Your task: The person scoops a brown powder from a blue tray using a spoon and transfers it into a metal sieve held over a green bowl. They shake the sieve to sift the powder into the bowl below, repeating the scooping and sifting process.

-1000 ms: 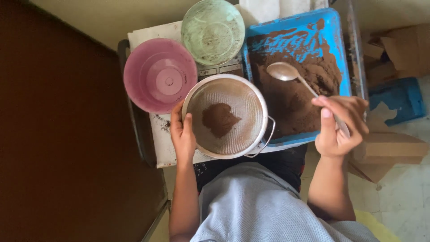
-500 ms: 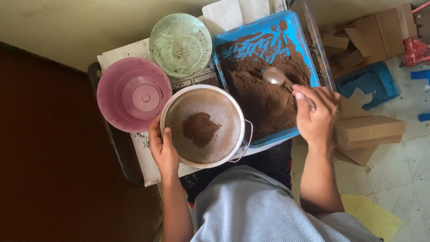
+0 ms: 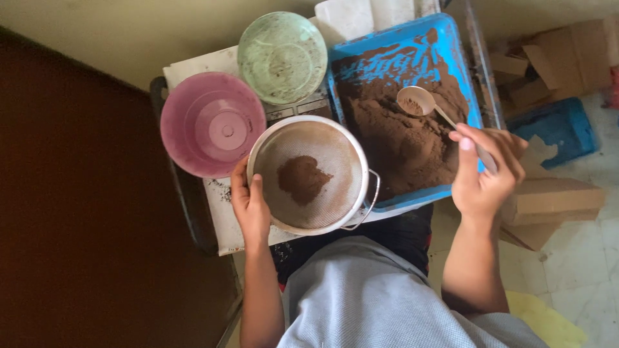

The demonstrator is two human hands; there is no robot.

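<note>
A dark brown surface (image 3: 77,212) fills the left of the frame, with a pale wall band across the upper left. At centre stands a small table (image 3: 222,219) covered in white sheets, crowded with vessels. Largest of these is the blue tray (image 3: 380,35) in the upper right of centre, heaped with brown powder (image 3: 400,142). Below and left of it, touching its near corner, sits a round metal sieve (image 3: 309,174) with a wire handle, a small mound of the same powder in the middle of its mesh. To the sieve's upper left is a pink bowl (image 3: 209,122), and above the sieve a pale green bowl (image 3: 282,57), both apparently upturned. Cardboard boxes (image 3: 554,193) and a blue crate (image 3: 554,129) lie on the tiled floor at the right edge. The left hand (image 3: 248,206) grasps the sieve's left rim, thumb over the edge. The right hand (image 3: 483,171) is clenched around the handle of a metal spoon (image 3: 419,103), whose bowl rests on the powder in the tray, carrying a little of it.
</note>
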